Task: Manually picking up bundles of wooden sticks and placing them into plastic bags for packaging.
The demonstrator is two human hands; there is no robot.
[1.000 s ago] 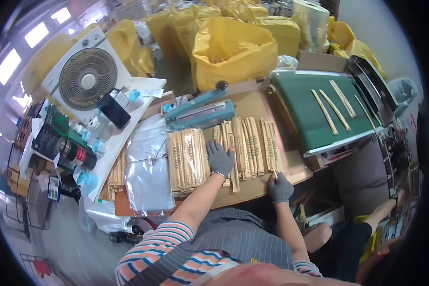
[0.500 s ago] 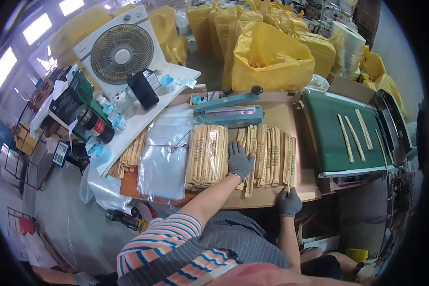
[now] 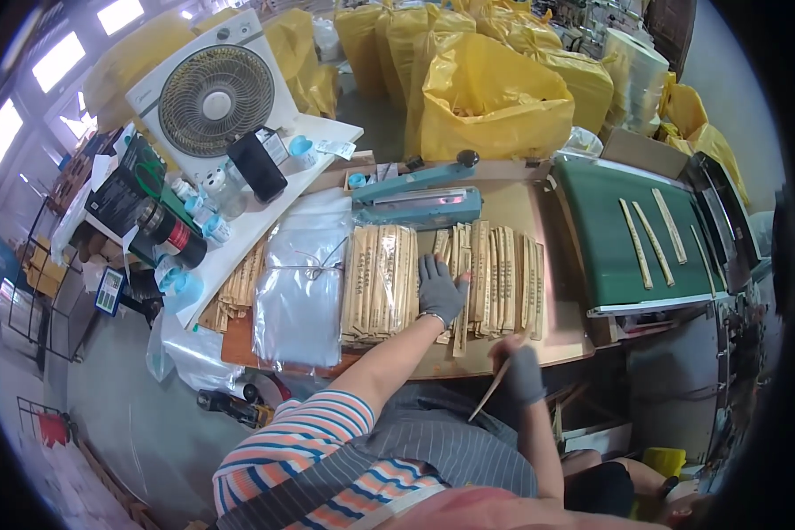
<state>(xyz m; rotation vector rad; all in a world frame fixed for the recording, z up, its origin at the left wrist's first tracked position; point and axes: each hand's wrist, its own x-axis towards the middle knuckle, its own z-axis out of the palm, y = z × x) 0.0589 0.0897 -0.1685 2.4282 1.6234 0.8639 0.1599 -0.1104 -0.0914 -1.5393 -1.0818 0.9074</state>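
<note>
My left hand (image 3: 442,290), in a grey fingerless-tipped glove, lies with fingers stretched over the row of long, slim paper-wrapped packets (image 3: 505,281) on the cardboard-topped table. To its left is a squared bundle of the same packets (image 3: 380,283), seemingly in clear plastic. My right hand (image 3: 519,369), also gloved and slightly blurred, is just off the table's front edge. Its fingers are closed on a single slim paper packet (image 3: 488,393), which slants down to the left towards my apron. A stack of clear plastic bags (image 3: 299,309) lies left of the bundle.
Behind the packets stands a teal bar sealer (image 3: 420,208). Several packets lie on a green conveyor belt (image 3: 605,212) at the right. A white shelf at the left bears a fan (image 3: 216,106), a phone (image 3: 258,166) and bottles. Yellow sacks (image 3: 495,106) fill the back.
My right hand has lifted away from the row's near edge, drawing one packet out towards me. My left hand stays on the row. The whole view has shifted slightly.
</note>
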